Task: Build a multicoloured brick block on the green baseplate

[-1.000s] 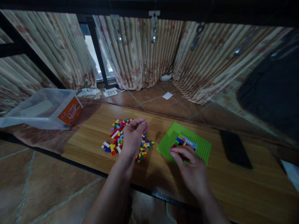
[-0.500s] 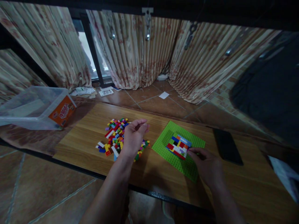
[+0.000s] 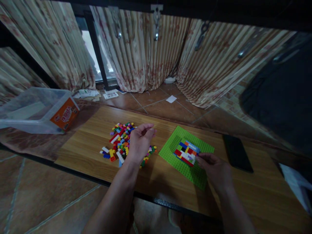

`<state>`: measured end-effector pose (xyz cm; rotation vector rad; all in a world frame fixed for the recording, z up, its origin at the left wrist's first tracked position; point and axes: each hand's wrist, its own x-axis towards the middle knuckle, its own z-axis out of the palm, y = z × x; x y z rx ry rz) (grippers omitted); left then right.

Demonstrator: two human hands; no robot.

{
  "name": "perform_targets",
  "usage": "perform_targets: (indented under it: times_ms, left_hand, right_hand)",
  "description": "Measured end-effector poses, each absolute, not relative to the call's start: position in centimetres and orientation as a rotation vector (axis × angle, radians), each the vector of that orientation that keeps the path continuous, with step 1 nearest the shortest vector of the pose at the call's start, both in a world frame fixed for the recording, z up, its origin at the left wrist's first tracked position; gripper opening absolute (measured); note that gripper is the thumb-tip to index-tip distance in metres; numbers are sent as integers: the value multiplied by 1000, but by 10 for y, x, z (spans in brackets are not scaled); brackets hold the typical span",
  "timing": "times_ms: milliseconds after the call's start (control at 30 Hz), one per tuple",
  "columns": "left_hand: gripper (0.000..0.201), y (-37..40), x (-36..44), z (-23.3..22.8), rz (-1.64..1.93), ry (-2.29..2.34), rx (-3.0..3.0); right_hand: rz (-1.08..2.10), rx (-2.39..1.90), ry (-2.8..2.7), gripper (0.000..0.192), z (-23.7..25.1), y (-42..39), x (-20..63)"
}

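A green studded baseplate [image 3: 170, 143] lies on the wooden table, bearing a flat block of red, white, blue, yellow and orange bricks [image 3: 186, 152]. At the right edge of that block, my right hand [image 3: 215, 170] has its thumb and fingertips pinched together; what is between them is too small and dark to make out. My left hand [image 3: 141, 141] hovers over the right part of a heap of loose toy bricks [image 3: 120, 139], fingers curled and closed. Whether it holds a brick is hidden.
A clear plastic bin [image 3: 36, 110] with an orange label stands at the table's left end. A black phone-like slab [image 3: 237, 152] lies right of the baseplate. White paper or plastic [image 3: 294, 182] is at the far right. Curtains [image 3: 136, 52] hang behind the table [image 3: 83, 146].
My right hand has shifted very slightly at the brick block's right edge. My left hand stays almost where it was, and the bricks look the same.
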<state>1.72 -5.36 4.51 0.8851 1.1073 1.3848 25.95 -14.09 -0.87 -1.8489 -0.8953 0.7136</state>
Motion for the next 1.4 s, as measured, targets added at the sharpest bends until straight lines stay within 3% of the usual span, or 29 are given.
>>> perform_targets:
  times_ms: [1167, 1400]
  left_hand:
    - [25, -52, 15, 44, 1377, 1097, 858]
    - [22, -49, 11, 43, 1429, 1082, 834]
  right_hand:
    - [855, -1776, -735, 36, -11, -137, 261]
    - [582, -1570, -601, 30, -1, -136, 256]
